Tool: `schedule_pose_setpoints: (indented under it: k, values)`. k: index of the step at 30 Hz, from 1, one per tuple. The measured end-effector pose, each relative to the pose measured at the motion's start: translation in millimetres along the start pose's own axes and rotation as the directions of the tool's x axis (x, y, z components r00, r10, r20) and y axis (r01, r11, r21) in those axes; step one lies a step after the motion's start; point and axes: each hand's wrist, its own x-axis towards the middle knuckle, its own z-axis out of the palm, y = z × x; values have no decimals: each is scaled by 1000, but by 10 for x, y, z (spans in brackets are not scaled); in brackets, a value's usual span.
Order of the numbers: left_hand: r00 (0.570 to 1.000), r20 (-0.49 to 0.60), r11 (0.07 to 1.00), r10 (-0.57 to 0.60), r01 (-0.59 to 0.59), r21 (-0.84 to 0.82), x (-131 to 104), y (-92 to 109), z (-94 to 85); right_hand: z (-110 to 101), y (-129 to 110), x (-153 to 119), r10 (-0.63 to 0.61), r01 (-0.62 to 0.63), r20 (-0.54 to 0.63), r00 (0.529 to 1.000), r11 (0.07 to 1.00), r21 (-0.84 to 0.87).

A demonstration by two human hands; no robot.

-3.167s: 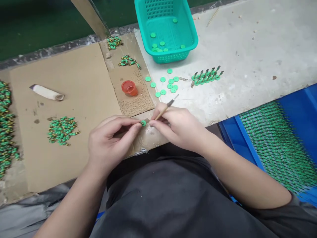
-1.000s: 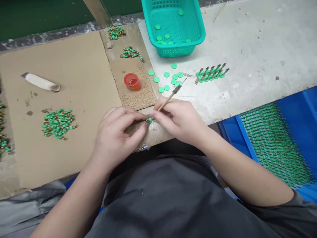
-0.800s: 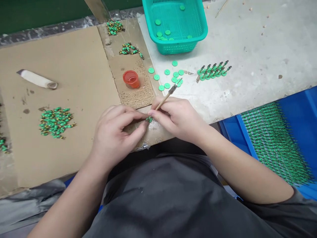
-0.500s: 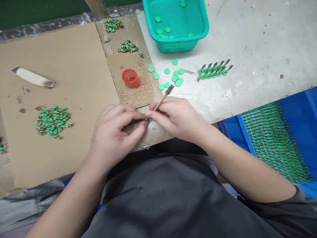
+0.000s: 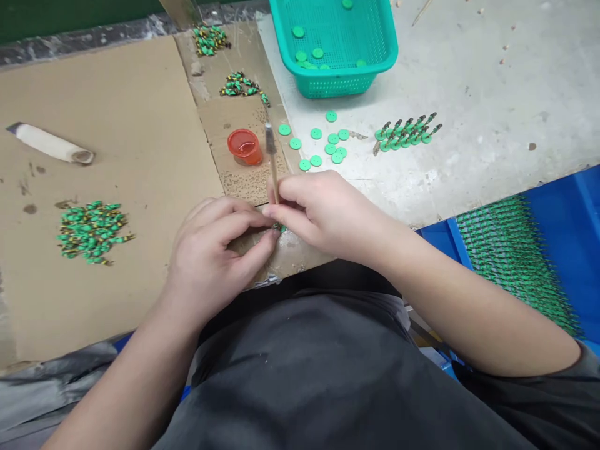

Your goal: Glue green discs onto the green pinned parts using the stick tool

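Note:
My left hand [image 5: 215,250] rests at the table's front edge. Its thumb and forefinger are pinched on a small green figure [image 5: 276,227], mostly hidden by the fingertips; a bit of green shows beside it. Close against it, my right hand [image 5: 323,209] grips a thin wooden-handled brush [image 5: 272,162], its dark, pale-tipped end pointing up and away from me. Just beyond the fingers stands a small red cup [image 5: 245,147] of liquid on speckled cardboard. Several loose green button-like discs [image 5: 315,160] lie past my right hand.
A pile of green figures [image 5: 94,231] lies on cardboard at left, near a pale tube [image 5: 47,145]. Two smaller clusters sit farther back. A teal basket [image 5: 335,82] holds discs. Figures on discs [image 5: 405,137] stand in rows at right. Below, a blue bin [image 5: 557,244] holds many more.
The brush has swung from leaning right to nearly upright, its dark end now near the red cup. My right hand has shifted slightly left. The left hand keeps its pinch.

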Motion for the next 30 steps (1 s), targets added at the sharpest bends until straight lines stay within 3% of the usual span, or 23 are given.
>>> schedule_pose_setpoints:
  k: [7,13,16,21,26,30]
  values:
    - [1000,18,1000,0,0,-11,11,22,-20,12,-20,36,24,-24,17,1000,1000,-16]
    - [996,41,996,-76,77,-33,-11,46,-32,72,85,-231,87,-45,-219,972,981,191]
    - [998,33,998,-58,58,-12,-21,65,-21,104,122,-324,89,-26,-272,958,973,228]
    - [995,35,994,-96,93,63,-27,130,12,126,140,-349,37,34,-278,960,969,246]
    - [991,30,991,-130,129,31,-5,202,27,108,144,-356,19,35,-259,966,978,203]
    - [991,15,991,-130,130,32,5,211,38,122,163,-349,-68,107,-251,966,984,145]
